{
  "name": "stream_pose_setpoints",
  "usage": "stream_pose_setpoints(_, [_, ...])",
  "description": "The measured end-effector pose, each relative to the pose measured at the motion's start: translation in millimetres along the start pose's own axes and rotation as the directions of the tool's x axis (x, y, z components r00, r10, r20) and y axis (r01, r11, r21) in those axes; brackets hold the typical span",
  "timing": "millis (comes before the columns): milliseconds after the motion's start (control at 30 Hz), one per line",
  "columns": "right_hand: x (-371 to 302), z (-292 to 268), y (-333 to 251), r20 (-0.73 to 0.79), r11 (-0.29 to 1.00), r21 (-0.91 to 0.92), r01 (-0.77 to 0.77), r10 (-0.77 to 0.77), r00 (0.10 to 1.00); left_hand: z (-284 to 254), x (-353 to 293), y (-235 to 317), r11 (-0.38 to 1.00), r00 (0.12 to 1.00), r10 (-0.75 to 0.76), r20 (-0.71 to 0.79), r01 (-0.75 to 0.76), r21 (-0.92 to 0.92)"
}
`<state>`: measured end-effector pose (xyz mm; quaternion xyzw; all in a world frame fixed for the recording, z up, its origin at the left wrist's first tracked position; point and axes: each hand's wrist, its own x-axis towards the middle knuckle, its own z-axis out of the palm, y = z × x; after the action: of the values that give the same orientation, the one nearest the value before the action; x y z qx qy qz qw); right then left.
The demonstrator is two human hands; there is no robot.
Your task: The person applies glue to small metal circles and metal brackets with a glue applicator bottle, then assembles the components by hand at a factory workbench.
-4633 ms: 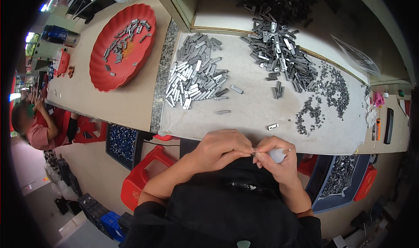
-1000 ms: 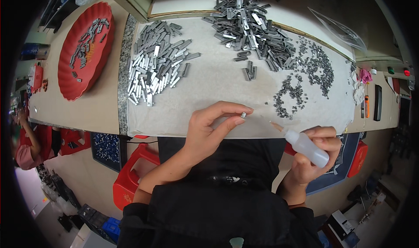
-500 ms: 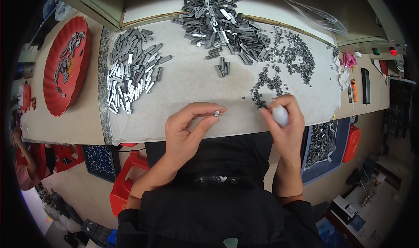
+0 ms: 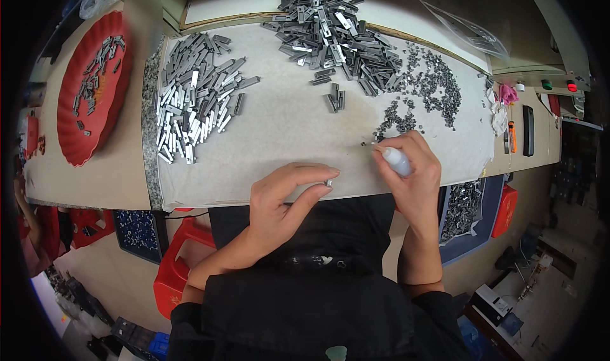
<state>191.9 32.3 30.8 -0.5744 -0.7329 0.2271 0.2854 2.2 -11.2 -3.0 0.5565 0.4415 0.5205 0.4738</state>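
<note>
Between the thumb and forefinger of my left hand (image 4: 279,199) is a small rectangular metal piece (image 4: 328,183), seen end-on over the white sheet's front edge. My right hand (image 4: 416,173) grips a small translucent white squeeze bottle (image 4: 397,161), tilted with its narrow tip toward the left. That tip is close to a few tiny dark parts (image 4: 379,134) on the sheet and apart from the left hand's piece. More tiny parts (image 4: 438,91) spread beyond the right hand. A few loose metal blocks (image 4: 336,98) lie ahead of both hands.
Grey metal blocks (image 4: 197,100) are heaped at the left of the white sheet (image 4: 279,119), with another pile (image 4: 330,34) at the back. A red scalloped tray (image 4: 67,122) holds several blocks. An orange cutter (image 4: 512,136) lies far right. Blue bins (image 4: 489,215) stand below the table.
The bottle has tipped from end-on to pointing left, and my right hand has turned with it. My left hand has moved slightly right with the metal piece. The whole view has shifted a little.
</note>
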Motion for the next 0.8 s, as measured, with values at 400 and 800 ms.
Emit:
stream_pose_setpoints(400, [3.8,14.7,-8.3,-0.009,0.99,-0.139,-0.033,0.032,0.999,-4.6,-5.7,3.8,0.999,0.998,-0.005,0.063,0.003,0.032])
stream_pose_setpoints(800, [4.2,13.3,-9.2,-0.028,0.999,-0.034,0.018,-0.019,0.999,-4.0,-3.2,4.8,0.999,0.999,-0.001,0.032,-0.001,0.045])
